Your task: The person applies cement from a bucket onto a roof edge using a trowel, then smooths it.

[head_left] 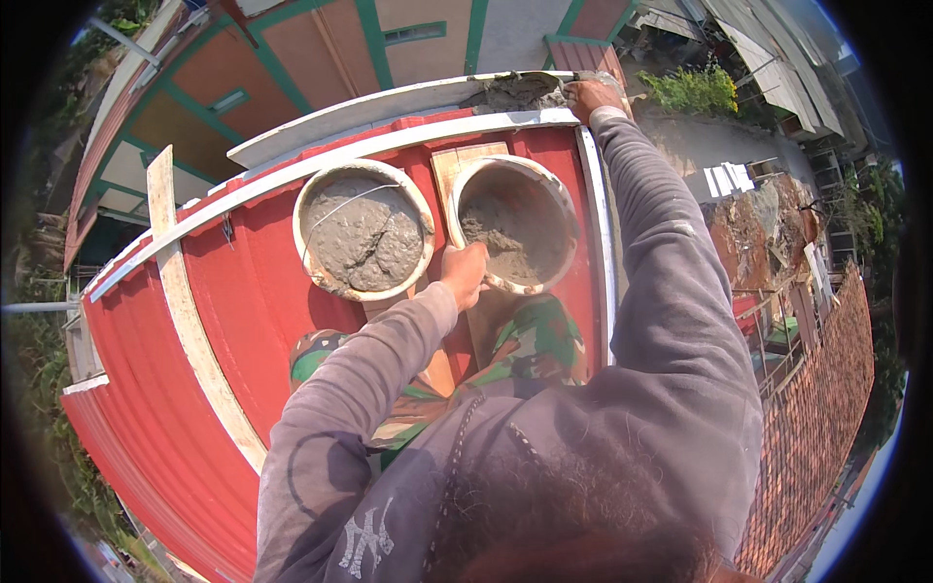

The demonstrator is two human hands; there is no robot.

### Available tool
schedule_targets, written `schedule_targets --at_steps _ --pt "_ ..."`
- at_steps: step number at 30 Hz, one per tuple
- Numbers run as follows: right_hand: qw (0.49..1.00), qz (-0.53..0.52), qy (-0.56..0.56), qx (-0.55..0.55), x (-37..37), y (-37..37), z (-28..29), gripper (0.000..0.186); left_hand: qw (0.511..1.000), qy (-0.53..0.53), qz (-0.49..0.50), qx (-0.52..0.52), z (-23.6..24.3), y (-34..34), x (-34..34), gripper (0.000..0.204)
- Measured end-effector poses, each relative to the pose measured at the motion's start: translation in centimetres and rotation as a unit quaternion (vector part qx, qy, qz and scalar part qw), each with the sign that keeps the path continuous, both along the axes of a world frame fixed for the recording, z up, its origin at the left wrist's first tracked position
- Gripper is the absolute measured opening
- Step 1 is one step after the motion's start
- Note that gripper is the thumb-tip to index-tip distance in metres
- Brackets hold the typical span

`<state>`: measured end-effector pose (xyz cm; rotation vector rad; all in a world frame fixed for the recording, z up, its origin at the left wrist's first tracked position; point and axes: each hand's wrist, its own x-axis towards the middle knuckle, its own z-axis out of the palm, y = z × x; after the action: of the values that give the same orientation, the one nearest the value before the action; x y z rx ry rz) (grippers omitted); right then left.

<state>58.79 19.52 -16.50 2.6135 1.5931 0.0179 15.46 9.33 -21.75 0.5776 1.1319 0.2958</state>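
My left hand [465,267] grips the lower left rim of a white bucket [565,230] holding some grey mortar [501,248]. To its left stands a second bucket [420,225] with a wire handle, nearly full of wet grey mortar [355,233]. My right hand [591,97] reaches to the far top corner, fingers curled at the end of a ledge [360,102] beside smeared mortar [520,94]; what it holds is hard to make out. The buckets rest near my knees on wooden boards [457,155] over red corrugated roofing [243,291].
A long plank [209,350] crosses the roof at left, and a white strip [597,243] edges it at right. Beyond lie a building wall with green framing [292,49], a plant [690,89] below, a rubble-strewn structure [748,243] and a tiled roof [807,408].
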Motion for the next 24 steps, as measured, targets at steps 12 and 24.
schedule_targets --at_steps 12,24 --pt "0.966 -0.118 0.194 0.126 -3.0 -5.9 -5.3 0.050 1.000 -0.011 -0.016 -0.005 -0.8 -0.4 0.5 0.021" --pt "0.954 -0.219 0.203 -0.040 1.2 -1.7 -1.6 0.063 0.999 -0.034 -0.013 -0.013 -2.3 0.4 -0.3 0.019"
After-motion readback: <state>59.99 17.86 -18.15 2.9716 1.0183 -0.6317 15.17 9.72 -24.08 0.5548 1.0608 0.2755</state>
